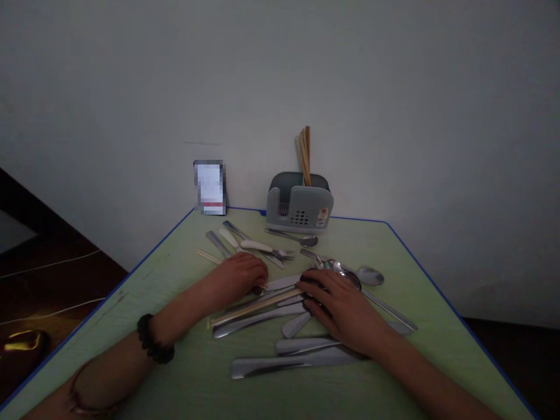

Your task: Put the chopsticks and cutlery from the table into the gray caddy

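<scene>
My left hand [242, 274] is low over the table with its fingers curled down. Pale chopsticks [207, 255] run beneath it, and a light tip shows by its fingertips. Over the heap of cutlery lies my right hand [336, 297], fingers spread, touching spoons and knives. Between the hands rest another pair of chopsticks [258, 307] and several metal knives [258, 321]. White-handled forks [262, 247] lie beyond my left hand. A spoon [371, 275] pokes out past my right hand, and a large knife [280, 366] lies nearest me. The hands partly cover the heap.
At the back of the table [184, 385], a grey utensil holder [312, 207] carries upright chopsticks [305, 154] in its right part. In front of it lies a spoon [308, 240]. A phone [211, 186] with a blurred screen leans against the wall [415, 116] at left.
</scene>
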{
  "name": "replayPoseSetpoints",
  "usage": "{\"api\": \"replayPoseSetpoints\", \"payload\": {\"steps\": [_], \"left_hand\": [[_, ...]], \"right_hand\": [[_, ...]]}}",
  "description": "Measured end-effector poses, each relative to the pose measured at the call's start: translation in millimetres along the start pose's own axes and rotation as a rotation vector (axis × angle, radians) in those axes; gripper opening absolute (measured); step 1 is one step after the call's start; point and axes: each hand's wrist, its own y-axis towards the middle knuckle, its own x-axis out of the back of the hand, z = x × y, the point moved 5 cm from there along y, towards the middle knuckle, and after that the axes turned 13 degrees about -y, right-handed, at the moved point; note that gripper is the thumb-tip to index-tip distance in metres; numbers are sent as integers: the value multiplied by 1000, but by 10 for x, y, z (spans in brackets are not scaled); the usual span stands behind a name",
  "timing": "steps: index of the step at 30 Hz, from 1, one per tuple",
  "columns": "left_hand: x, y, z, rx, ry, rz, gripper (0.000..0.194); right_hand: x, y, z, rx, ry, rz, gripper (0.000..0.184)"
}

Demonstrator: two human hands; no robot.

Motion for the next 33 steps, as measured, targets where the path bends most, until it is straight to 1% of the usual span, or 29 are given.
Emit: {"api": "replayPoseSetpoints", "payload": {"steps": [3,5,8,10,12,15,20,24,28,31,33], "left_hand": [[-48,4,14,-4,32,-39,6],[-44,18,3,-6,23,-96,7],[-21,50,-41,3,-10,-216,12],[-39,76,-79,19,-10,-255,14],[-84,103,-123,29,10,-250,15],[-144,131,-187,17,34,-236,16],[-147,147,-232,-3,26,-273,18],[-163,150,-221,-15,16,-264,21],[-174,150,-222,-32,-6,-269,19],[-145,144,-231,-20,-27,-281,19],[-111,130,-231,1,-35,-290,20]], "right_hand": [[-4,3,0,-2,-4,9,27],[0,6,7,4,-34,-6,27],[33,12,36,16,-118,-84,27],[59,19,73,26,-158,-140,26],[75,30,118,40,-166,-168,26],[88,50,190,79,-136,-175,26],[106,62,244,145,-91,-218,25],[56,54,217,140,-97,-210,27],[23,41,219,157,-90,-216,35],[42,39,183,123,-42,-227,34],[78,29,113,84,-9,-245,32]]}}
